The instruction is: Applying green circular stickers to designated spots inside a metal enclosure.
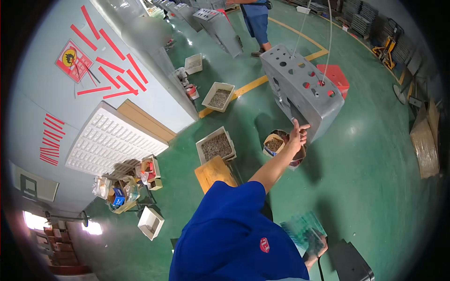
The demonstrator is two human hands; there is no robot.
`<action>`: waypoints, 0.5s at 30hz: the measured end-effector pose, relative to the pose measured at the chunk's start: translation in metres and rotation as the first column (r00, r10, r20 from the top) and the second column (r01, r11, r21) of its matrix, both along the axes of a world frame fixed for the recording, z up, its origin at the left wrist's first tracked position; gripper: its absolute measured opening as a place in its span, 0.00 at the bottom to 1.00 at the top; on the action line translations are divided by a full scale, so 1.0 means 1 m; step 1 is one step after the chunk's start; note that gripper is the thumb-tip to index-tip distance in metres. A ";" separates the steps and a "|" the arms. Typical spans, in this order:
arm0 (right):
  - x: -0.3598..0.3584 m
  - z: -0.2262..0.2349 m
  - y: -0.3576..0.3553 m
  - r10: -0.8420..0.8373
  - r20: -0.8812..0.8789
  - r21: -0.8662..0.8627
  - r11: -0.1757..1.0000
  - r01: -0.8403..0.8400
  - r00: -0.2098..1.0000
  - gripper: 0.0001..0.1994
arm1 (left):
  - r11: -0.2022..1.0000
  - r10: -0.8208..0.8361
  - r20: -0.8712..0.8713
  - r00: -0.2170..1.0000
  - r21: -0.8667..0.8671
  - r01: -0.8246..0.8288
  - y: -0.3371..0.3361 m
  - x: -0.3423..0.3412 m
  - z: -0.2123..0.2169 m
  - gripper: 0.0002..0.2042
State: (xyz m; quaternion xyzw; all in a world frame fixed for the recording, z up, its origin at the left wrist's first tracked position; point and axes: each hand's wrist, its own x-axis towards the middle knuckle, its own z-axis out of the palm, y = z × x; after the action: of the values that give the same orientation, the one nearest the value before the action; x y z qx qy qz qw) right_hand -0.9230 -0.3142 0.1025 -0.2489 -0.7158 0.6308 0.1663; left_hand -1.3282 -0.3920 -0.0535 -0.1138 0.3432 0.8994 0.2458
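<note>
A blue shirt bears a red-and-white badge, its detail too small to read from where I stand. At the wearer's three o'clock, a clear green sheet partly covers the right hand; the fingers blur, and I cannot tell whether they close on it. A black box at four o'clock is partly out of view.

The left arm reaches out toward one o'clock, its left hand spread at the near end of a grey housing: one digit points to twelve, the others bend toward three. Whether skin meets metal is unclear. The forearm hides part of a tub beneath; the housing, punched with round holes, half covers something red.

Farther off, between ten and eleven, a red-and-white wall sign shows a flame symbol and lettering. At twelve, a co-worker in blue shorts is cut off above the waist.
</note>
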 end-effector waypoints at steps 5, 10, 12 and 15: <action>-0.036 0.008 -0.019 -0.162 -0.013 -0.037 0.986 0.161 0.987 0.13 | 0.999 -0.007 0.047 0.999 -0.039 0.009 0.014 -0.029 0.000 0.36; -0.058 0.000 -0.003 -0.216 -0.007 0.092 0.972 0.216 0.976 0.12 | 1.000 0.003 0.055 0.998 -0.027 -0.002 0.025 -0.036 -0.003 0.31; -0.062 -0.013 0.016 -0.111 -0.031 0.323 0.939 0.115 0.993 0.12 | 0.993 0.098 0.091 0.991 -0.081 -0.090 0.029 -0.031 0.004 0.31; -0.075 -0.024 0.033 -0.036 -0.198 0.296 0.951 0.095 0.979 0.15 | 0.984 0.173 0.128 0.977 -0.061 -0.166 0.024 -0.032 0.003 0.29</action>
State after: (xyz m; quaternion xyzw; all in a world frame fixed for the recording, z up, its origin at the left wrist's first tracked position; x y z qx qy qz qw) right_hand -0.9984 -0.2812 0.0780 -0.1825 -0.7763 0.5284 0.2912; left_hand -1.3602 -0.3681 -0.0504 -0.2083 0.3377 0.8985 0.1877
